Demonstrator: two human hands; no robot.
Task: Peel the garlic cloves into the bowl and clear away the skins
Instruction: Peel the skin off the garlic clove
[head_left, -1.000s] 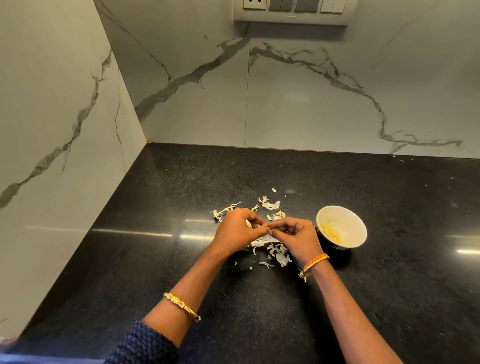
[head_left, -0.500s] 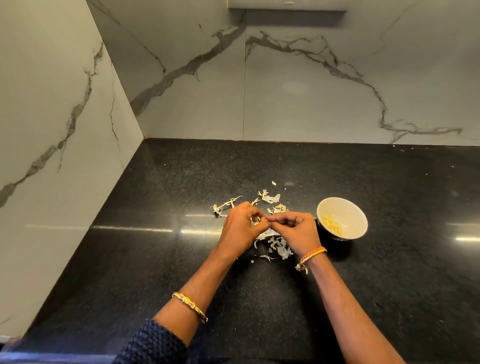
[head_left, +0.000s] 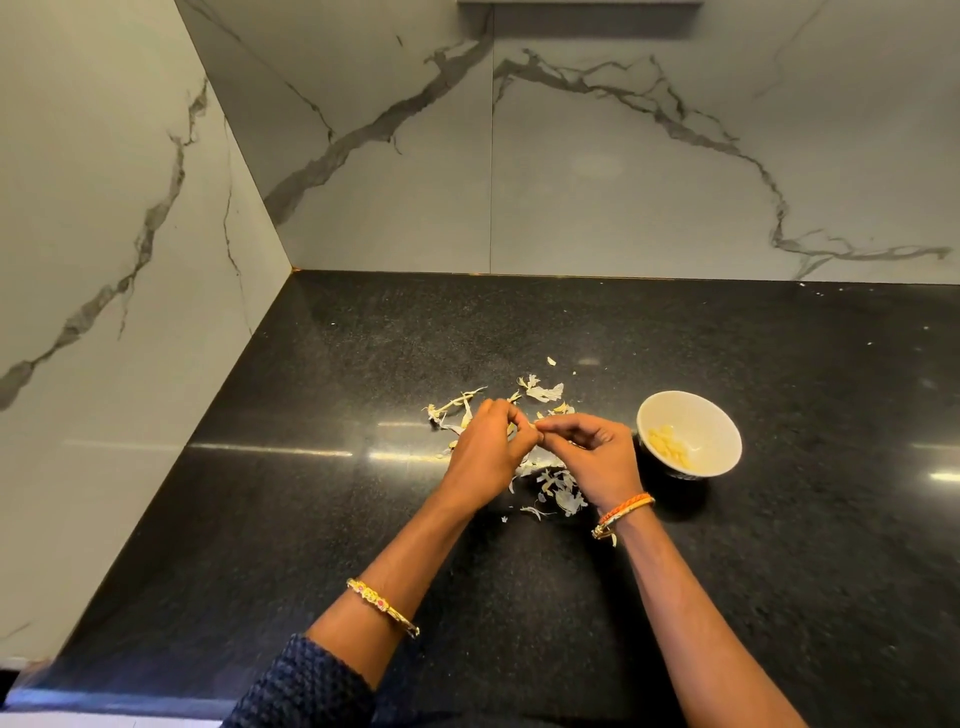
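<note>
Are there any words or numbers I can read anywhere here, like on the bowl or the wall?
None: no words, numbers or signs show anywhere.
The white bowl is plain where it shows.
The marble wall has only grey veins.
The black counter has only speckles and garlic skins.
The bracelets on the left wrist and the right wrist carry no letters that can be made out.

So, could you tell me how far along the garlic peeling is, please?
Done: several peeled cloves lie in the bowl. In hand: the left hand and right hand pinch something small between their fingertips, probably another clove. Left: the skins are scattered on the counter, not yet cleared.
</note>
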